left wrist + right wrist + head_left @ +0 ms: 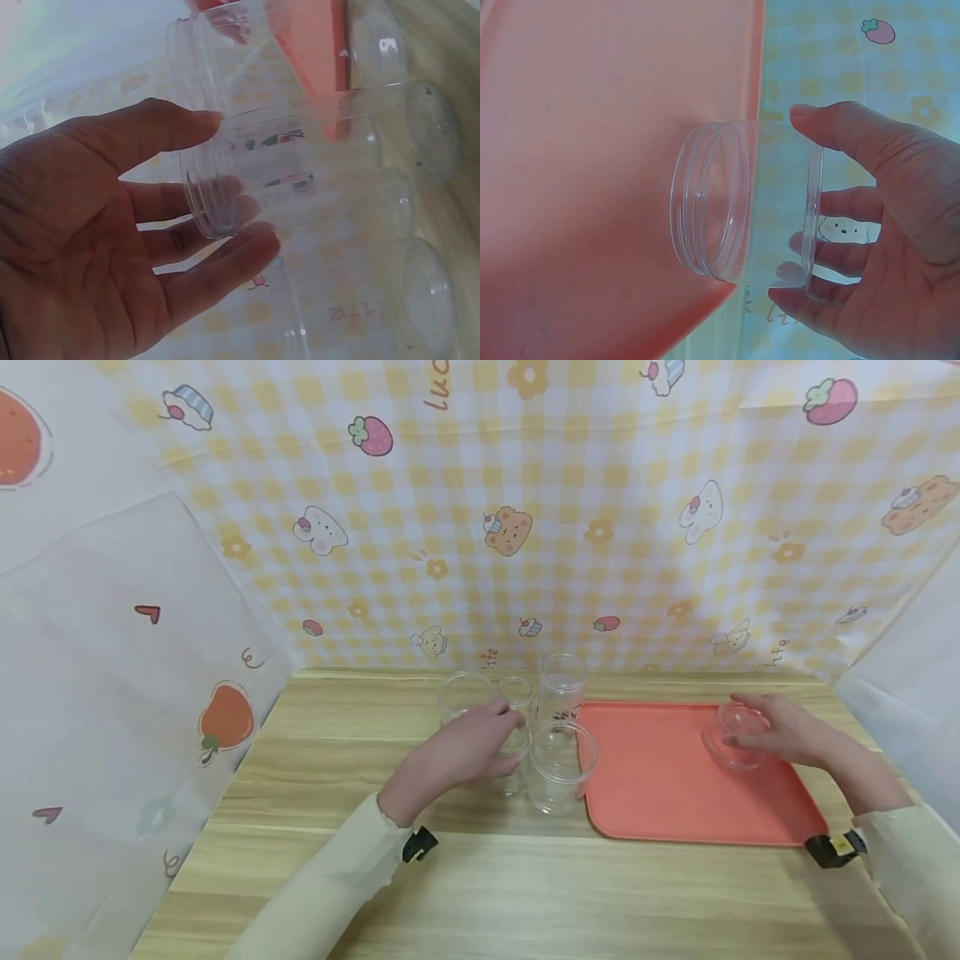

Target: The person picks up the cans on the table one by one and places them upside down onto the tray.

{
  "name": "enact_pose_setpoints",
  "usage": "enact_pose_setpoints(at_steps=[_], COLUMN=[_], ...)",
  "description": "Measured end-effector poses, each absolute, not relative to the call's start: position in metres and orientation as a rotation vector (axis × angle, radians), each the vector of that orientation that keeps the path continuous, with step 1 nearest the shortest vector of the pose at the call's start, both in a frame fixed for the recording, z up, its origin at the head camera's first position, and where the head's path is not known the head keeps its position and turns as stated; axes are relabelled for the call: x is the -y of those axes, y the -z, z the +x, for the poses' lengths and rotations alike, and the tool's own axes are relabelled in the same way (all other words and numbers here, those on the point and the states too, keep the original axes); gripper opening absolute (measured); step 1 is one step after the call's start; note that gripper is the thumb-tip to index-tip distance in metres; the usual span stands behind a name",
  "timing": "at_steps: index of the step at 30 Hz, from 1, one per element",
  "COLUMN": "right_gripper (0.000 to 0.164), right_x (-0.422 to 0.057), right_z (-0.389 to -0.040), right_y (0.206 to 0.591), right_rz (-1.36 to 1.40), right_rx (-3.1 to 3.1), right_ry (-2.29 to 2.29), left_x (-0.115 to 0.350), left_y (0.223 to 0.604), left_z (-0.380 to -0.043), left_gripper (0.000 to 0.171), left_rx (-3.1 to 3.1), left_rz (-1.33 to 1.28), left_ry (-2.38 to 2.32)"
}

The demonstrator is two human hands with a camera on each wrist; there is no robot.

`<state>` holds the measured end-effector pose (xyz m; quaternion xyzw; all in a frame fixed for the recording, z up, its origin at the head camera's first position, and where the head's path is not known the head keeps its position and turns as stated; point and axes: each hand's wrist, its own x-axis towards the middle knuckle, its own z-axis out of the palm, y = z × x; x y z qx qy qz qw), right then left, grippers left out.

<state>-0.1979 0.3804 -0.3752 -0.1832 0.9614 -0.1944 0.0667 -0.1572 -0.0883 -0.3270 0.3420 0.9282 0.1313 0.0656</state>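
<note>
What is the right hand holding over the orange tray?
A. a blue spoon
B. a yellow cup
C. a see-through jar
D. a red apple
C: the right hand has its fingers round a clear jar above the orange tray; the right wrist view shows the same clear jar with its open mouth.

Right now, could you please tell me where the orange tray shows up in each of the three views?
Head view: the orange tray lies on the table right of centre, under the right hand.
Left wrist view: only a strip of it shows at the top, seen past the clear jars.
Right wrist view: it fills the left side.
Shared landmark: the yellow checked cloth behind.
</note>
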Motion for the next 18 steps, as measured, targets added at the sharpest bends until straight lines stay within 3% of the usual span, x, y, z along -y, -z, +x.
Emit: enact_pose_setpoints(at_steps=[8,18], right_gripper=[0.084,0.073], right_x=[-0.380,-0.375], right_z=[-0.192,-0.177], right_y=[0.379,0.371], right_rz=[-0.585,-0.651], right_rx=[-2.948,-3.078], right_ry=[0.633,0.831], left_x=[0.082,0.080], left_y=[0.322,0.319], left_z=[-0.158,-0.157], left_gripper=[0.046,0.046], left_rx=[-2.786,-2.806], left_rz=[1.011,0.988], left_ry=[-0.294,-0.224])
